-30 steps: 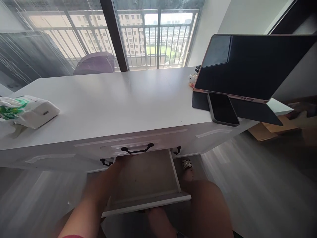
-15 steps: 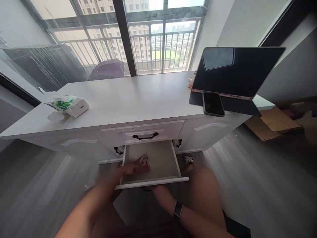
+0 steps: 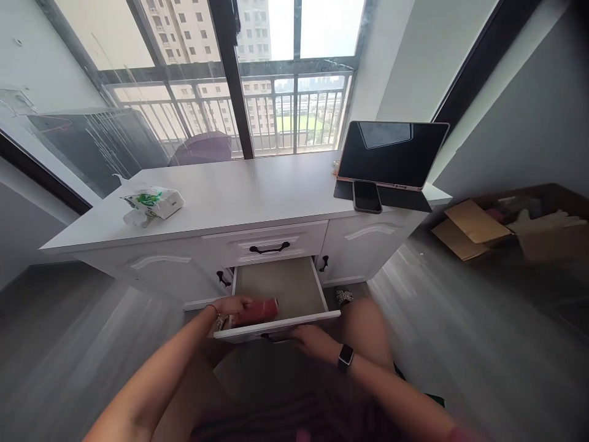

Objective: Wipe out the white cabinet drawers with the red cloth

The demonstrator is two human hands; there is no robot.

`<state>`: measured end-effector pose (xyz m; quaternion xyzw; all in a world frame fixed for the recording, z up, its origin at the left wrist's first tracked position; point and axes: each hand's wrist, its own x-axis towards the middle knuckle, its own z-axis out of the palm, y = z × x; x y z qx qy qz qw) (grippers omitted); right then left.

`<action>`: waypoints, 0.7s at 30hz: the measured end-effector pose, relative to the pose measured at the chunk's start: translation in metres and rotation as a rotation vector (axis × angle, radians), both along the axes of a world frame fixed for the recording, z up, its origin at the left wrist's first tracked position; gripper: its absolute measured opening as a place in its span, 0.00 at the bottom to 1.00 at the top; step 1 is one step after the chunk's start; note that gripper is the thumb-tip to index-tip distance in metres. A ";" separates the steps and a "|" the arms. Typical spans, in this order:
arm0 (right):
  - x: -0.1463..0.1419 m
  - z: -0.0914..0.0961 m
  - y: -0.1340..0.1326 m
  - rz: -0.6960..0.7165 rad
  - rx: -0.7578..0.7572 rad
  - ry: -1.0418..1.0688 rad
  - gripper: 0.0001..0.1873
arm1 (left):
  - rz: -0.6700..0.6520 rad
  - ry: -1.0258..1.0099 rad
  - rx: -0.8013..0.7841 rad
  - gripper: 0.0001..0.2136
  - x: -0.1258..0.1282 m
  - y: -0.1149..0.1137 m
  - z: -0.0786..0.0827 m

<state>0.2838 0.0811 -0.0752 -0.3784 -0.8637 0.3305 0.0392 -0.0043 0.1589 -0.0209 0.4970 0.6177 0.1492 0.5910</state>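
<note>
A lower drawer (image 3: 294,316) of the white cabinet stands pulled out, its floor bare apart from a red cylindrical object (image 3: 257,311) lying near the front left corner. My left hand (image 3: 232,305) is closed around the left end of that red object, inside the drawer. My right hand (image 3: 309,339), with a dark watch on the wrist, rests against the drawer's front panel from below; its fingers are curled at the panel's underside. My bare knee (image 3: 363,319) is just right of the drawer.
The white cabinet top (image 3: 257,196) carries a tissue pack (image 3: 154,202) at the left and a propped tablet (image 3: 391,153) with a phone (image 3: 367,196) in front of it at the right. Cardboard boxes (image 3: 469,227) lie on the floor at the right. Windows stand behind.
The view has pulled back from the cabinet. My left hand went from the back of the drawer to its front left and now holds the red object. My right hand shows at the drawer front.
</note>
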 end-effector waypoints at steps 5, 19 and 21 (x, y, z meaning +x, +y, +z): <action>0.035 0.017 0.002 -0.146 0.169 0.107 0.15 | 0.095 -0.295 -0.004 0.16 -0.033 -0.033 0.047; 0.093 0.031 0.054 -0.109 0.139 -0.147 0.19 | 1.205 -0.353 0.172 0.15 0.035 -0.223 -0.021; 0.092 0.031 0.063 -0.103 0.101 -0.149 0.19 | 1.314 -0.240 0.208 0.15 0.054 -0.211 -0.030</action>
